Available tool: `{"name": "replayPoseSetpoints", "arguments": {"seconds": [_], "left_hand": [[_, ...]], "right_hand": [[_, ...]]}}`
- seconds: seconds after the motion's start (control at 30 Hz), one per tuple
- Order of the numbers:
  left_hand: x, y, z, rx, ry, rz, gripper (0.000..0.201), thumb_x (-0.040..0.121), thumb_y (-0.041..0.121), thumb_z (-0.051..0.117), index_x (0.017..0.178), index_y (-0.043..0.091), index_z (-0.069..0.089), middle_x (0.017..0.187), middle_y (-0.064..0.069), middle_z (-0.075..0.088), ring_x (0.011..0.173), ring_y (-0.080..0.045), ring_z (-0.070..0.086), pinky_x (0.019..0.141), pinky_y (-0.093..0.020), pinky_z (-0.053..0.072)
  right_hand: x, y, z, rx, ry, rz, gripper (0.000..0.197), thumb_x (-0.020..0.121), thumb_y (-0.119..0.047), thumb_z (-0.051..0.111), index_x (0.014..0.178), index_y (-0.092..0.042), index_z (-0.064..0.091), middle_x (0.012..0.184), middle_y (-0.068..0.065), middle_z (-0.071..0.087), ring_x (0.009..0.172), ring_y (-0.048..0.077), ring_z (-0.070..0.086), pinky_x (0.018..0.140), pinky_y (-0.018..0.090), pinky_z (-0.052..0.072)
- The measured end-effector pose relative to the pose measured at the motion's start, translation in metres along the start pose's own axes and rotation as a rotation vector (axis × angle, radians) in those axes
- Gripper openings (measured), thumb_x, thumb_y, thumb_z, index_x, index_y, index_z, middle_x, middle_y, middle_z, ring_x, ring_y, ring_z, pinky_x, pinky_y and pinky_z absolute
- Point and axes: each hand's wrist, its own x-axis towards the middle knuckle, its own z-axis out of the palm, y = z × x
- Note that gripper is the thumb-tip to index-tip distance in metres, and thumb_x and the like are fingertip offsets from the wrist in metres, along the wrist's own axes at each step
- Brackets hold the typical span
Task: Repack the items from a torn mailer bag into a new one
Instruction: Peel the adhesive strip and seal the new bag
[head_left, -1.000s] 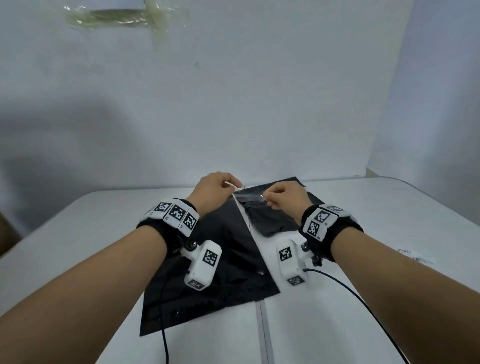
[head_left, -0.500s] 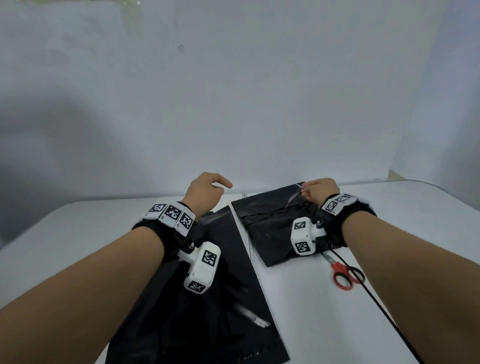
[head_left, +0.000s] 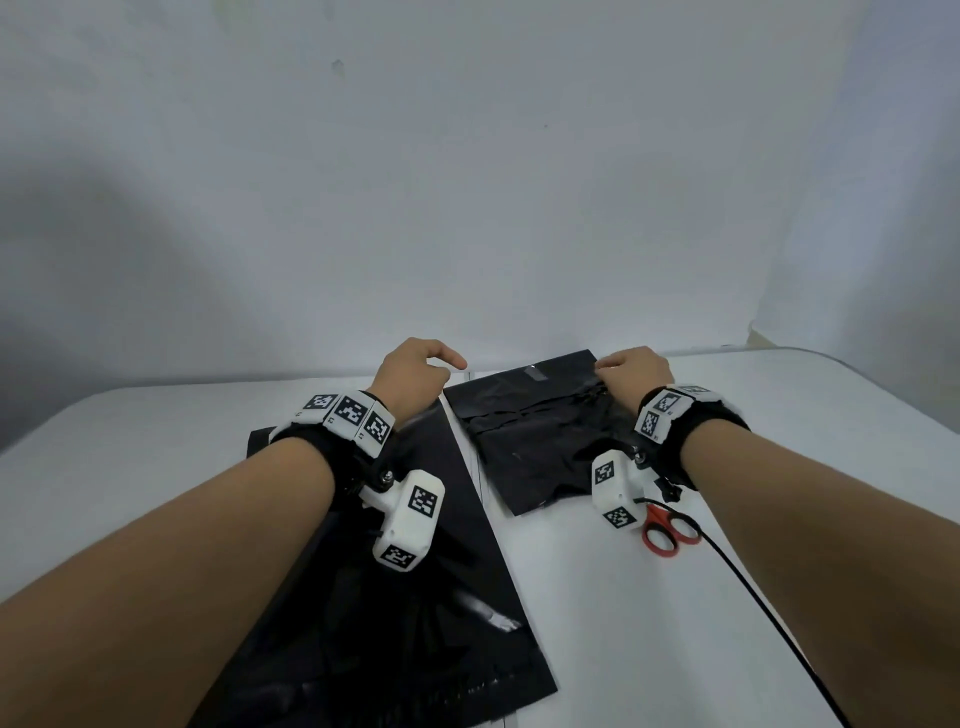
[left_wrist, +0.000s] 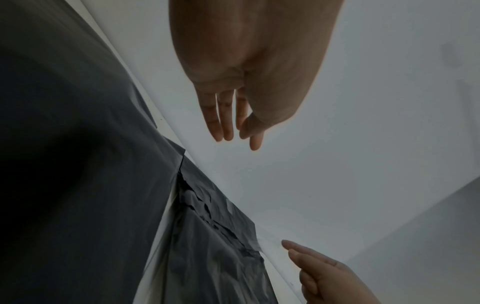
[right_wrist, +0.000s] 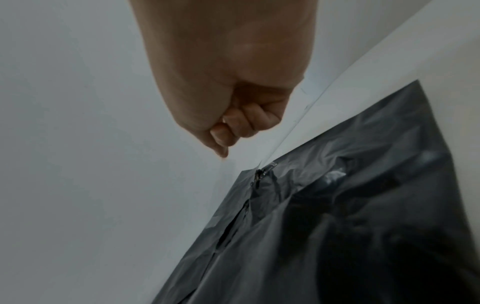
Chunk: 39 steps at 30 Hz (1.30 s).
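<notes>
The new mailer bag (head_left: 395, 613) lies flat at lower left of the head view, smooth and black, running from the near table edge up toward centre. The left forearm crosses above it. The left hand (head_left: 413, 376) hovers at upper centre-left, just beyond the bag's far corner; the left wrist view shows its fingers (left_wrist: 223, 121) extended and relaxed, holding nothing.

The torn mailer bag (head_left: 540, 447) lies right of centre, crumpled, with a jagged tear running across its upper part and a strip of clear tape (head_left: 537, 372) near its far edge. The two bags sit just beside each other, a strip of white table (head_left: 779, 415) between them.

The right hand (head_left: 636, 371) is at the torn bag's far right corner. The right wrist view shows its fingers (right_wrist: 241, 121) curled tight, the tips appearing to pinch a thin clear film (right_wrist: 285, 142) that runs toward the bag corner; this is faint, and the hold is a judgement.

Red-handled scissors (head_left: 670, 530) lie at right, partly under the right wrist.

Assessment: the step in hand appears to be opening the torn bag. It is best done by pressing the free left hand onto the bag's near-left part while the right peels slowly along the edge, so the thin plastic does not bunch up or spill its contents.
</notes>
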Motion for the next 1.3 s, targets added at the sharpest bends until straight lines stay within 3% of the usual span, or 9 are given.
{"name": "replayPoseSetpoints", "arguments": {"seconds": [0.27,0.47,0.63,0.73,0.83,0.97,1.07,1.17,1.3], "left_hand": [[-0.026,0.003,-0.013,-0.100,0.030,0.019,0.029,0.089,0.004,0.048,0.093,0.022,0.070,0.109,-0.004,0.059,0.082,-0.022,0.062,0.070,-0.026,0.050],[-0.066,-0.013,-0.024,-0.371,-0.029,-0.115,0.026,0.088,-0.005,0.050,0.090,0.013,0.068,0.099,-0.007,0.059,0.084,-0.012,0.058,0.078,-0.020,0.056],[-0.113,-0.051,-0.039,-0.268,-0.016,-0.151,0.028,0.088,-0.006,0.049,0.088,0.016,0.067,0.096,-0.005,0.064,0.083,-0.014,0.057,0.079,-0.024,0.050],[-0.138,-0.080,-0.060,-0.190,0.074,-0.218,0.026,0.088,-0.003,0.052,0.095,0.016,0.068,0.097,-0.009,0.066,0.085,-0.020,0.059,0.084,-0.035,0.052],[-0.161,-0.104,-0.076,-0.115,-0.015,-0.271,0.023,0.090,-0.003,0.052,0.099,0.011,0.068,0.098,-0.008,0.064,0.087,-0.018,0.057,0.080,-0.027,0.047],[-0.183,-0.121,-0.087,-0.023,-0.141,-0.291,0.023,0.090,-0.002,0.053,0.102,0.007,0.069,0.107,-0.006,0.066,0.101,-0.016,0.055,0.096,-0.024,0.041],[-0.191,-0.131,-0.096,-0.045,-0.032,-0.334,0.021,0.090,0.000,0.054,0.101,0.012,0.068,0.103,-0.006,0.063,0.091,-0.016,0.054,0.079,-0.019,0.042],[-0.201,-0.137,-0.103,-0.137,0.011,-0.414,0.022,0.092,0.002,0.053,0.105,0.017,0.063,0.103,-0.009,0.059,0.090,-0.018,0.054,0.086,-0.028,0.049],[-0.219,-0.132,-0.102,-0.401,-0.147,-0.462,0.028,0.098,0.003,0.043,0.112,0.017,0.063,0.100,-0.003,0.066,0.091,-0.016,0.060,0.095,-0.033,0.050]], "right_hand": [[-0.040,-0.010,-0.018,0.070,0.143,-0.013,0.029,0.091,-0.016,0.046,0.108,-0.010,0.070,0.112,0.011,0.069,0.107,0.032,0.062,0.088,0.030,0.047],[-0.105,-0.015,0.006,0.315,-0.142,0.006,0.018,0.090,-0.015,0.053,0.084,-0.008,0.069,0.055,0.002,0.060,0.042,0.012,0.049,0.042,0.018,0.041],[-0.160,-0.014,0.036,0.193,-0.484,-0.013,0.014,0.093,-0.011,0.050,0.086,-0.013,0.062,0.066,0.003,0.062,0.053,0.012,0.055,0.047,0.018,0.045],[-0.177,-0.021,0.045,0.096,-0.467,-0.062,0.015,0.090,-0.010,0.052,0.099,-0.011,0.064,0.076,0.003,0.062,0.064,0.015,0.058,0.055,0.021,0.051],[-0.184,-0.029,0.048,-0.136,-0.418,-0.171,0.030,0.086,-0.016,0.059,0.112,-0.001,0.063,0.085,0.010,0.064,0.077,0.021,0.059,0.076,0.036,0.055],[-0.191,-0.037,0.052,-0.044,-0.572,-0.065,0.028,0.088,-0.014,0.062,0.112,-0.020,0.052,0.070,0.004,0.056,0.054,0.015,0.050,0.046,0.025,0.043],[-0.191,-0.033,0.051,-0.019,-0.621,-0.008,0.017,0.091,-0.008,0.058,0.080,-0.017,0.047,0.066,0.007,0.049,0.046,0.013,0.045,0.034,0.017,0.033],[-0.193,-0.024,0.047,0.132,-0.657,0.052,0.026,0.090,-0.002,0.056,0.072,-0.016,0.044,0.064,0.008,0.046,0.032,0.007,0.042,0.033,0.011,0.031],[-0.203,-0.014,0.038,0.291,-0.701,0.047,0.020,0.090,-0.001,0.058,0.094,-0.021,0.061,0.070,0.002,0.056,0.050,0.008,0.047,0.043,0.013,0.042]]}}
